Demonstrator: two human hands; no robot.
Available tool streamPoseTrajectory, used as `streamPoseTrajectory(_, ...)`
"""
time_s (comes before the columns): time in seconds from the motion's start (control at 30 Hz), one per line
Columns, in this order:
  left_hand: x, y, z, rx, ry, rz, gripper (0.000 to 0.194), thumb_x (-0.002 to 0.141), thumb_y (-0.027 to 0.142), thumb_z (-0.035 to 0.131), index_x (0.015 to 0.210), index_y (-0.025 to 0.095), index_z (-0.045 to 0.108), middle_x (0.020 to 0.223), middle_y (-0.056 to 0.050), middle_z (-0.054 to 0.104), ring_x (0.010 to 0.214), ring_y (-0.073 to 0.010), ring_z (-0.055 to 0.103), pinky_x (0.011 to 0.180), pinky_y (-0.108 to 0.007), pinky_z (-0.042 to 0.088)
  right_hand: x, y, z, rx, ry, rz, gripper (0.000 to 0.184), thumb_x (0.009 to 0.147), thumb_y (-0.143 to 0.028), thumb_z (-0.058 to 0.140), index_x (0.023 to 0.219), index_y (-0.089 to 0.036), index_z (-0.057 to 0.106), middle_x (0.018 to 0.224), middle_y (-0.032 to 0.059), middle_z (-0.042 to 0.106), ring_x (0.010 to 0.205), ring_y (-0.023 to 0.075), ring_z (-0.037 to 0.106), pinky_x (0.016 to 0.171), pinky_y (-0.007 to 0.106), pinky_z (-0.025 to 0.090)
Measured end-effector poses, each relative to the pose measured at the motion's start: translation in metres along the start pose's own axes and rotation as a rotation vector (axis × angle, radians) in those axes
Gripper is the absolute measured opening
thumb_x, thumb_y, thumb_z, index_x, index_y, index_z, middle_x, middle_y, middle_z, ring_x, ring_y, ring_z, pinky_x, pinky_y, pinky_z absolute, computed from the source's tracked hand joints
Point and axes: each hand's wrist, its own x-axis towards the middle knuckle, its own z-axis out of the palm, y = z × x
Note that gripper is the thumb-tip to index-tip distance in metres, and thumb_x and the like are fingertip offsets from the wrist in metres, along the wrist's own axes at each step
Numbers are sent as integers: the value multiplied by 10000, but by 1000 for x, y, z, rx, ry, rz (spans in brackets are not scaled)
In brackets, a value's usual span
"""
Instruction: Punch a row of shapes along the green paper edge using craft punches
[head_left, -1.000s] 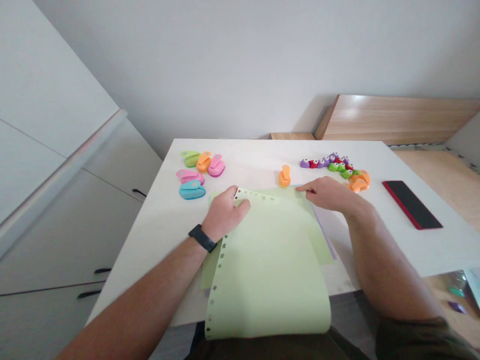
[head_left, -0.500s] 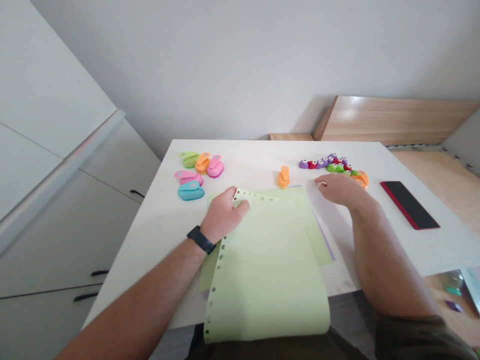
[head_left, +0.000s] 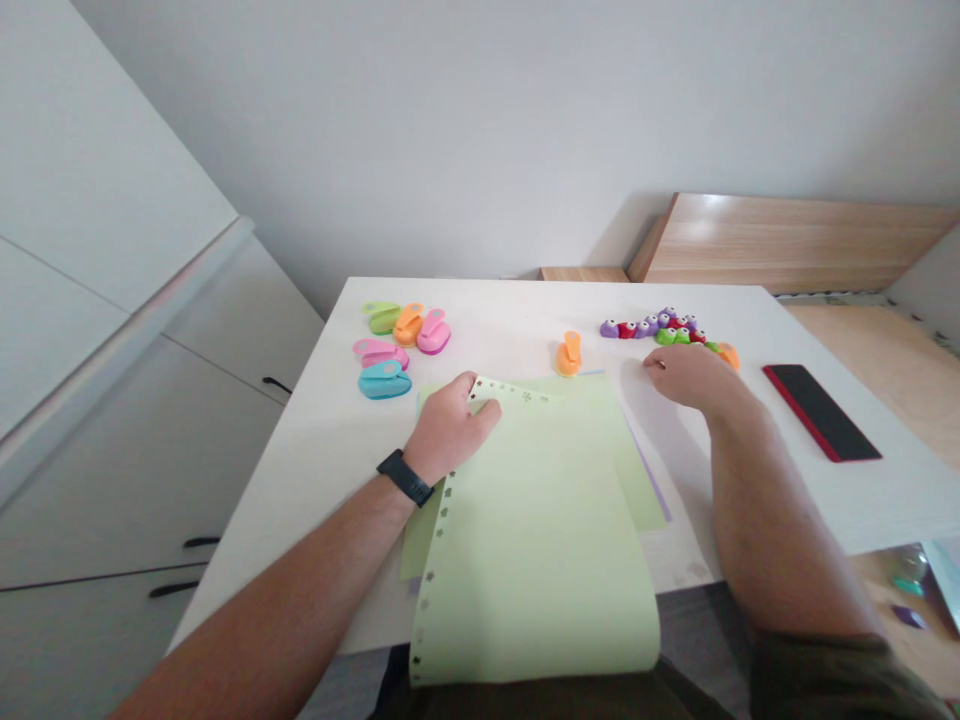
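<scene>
A pale green sheet of paper point(head_left: 540, 530) has small shapes punched along its left and top edges. My left hand point(head_left: 454, 425) is closed on its top left corner, thumb on top, while the sheet's near end curls over the table edge. Beneath it lie more green and purple sheets point(head_left: 643, 490). My right hand point(head_left: 679, 378) hovers over the table, fingers drawn together; whatever is in them, if anything, is hidden. Just beyond it sit several small purple, red and green craft punches point(head_left: 664, 325). An orange craft punch point(head_left: 569, 355) stands behind the sheet.
Several larger craft punches, among them a blue one point(head_left: 385, 380) and a pink one point(head_left: 434, 332), are grouped at the back left of the white table point(head_left: 315, 480). A black and red flat case point(head_left: 819, 412) lies at the right. White cabinets point(head_left: 97, 440) stand on the left.
My right hand has shifted slightly right, and its outstretched index finger has drawn in against the others. My left hand still grips the paper's corner.
</scene>
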Motion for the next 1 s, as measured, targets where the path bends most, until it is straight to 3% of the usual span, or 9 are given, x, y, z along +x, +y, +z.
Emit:
streamPoseTrajectory(0.2,0,1,0,6,8,-3,156,847,351,529,887,209,581,763,20,653,672,-162,571,613,-280,358,0,-6,-2,28,131,43,345,856,-292,504,1112,-250,731,1089,101,730,1019,292,653,866,407,462)
streamPoseTrajectory(0.43,-1,0,1,10,12,-12,141,845,342,521,864,208,560,703,31,614,610,-144,528,575,-274,321,-12,-44,-6,316,380,-31,360,923,-384,472,1149,-217,696,795,55,733,714,219,649,694,329,445)
streamPoseTrajectory(0.57,0,-1,2,33,35,-7,125,838,332,529,805,212,519,620,48,533,576,-137,498,561,-275,297,-17,-67,-1,502,368,-126,479,925,-537,495,1234,-194,623,769,33,717,667,180,632,615,284,414)
streamPoseTrajectory(0.7,0,0,2,29,41,-1,120,831,327,541,799,215,511,620,49,523,579,-136,491,563,-272,291,-13,-88,5,516,305,-166,554,870,-618,556,1209,-184,616,775,38,711,662,171,628,592,274,394)
streamPoseTrajectory(0.87,-1,0,1,27,44,-11,106,832,320,547,817,217,528,629,46,535,585,-138,492,568,-272,291,-1,-104,10,471,332,-110,409,867,-593,564,982,-211,653,805,43,719,676,171,626,599,274,392)
streamPoseTrajectory(1.0,-2,0,1,10,33,-1,94,839,313,543,839,219,540,671,38,573,605,-138,514,574,-266,305,6,-97,9,451,379,-84,300,875,-500,572,921,-212,643,841,50,729,711,177,638,621,276,402)
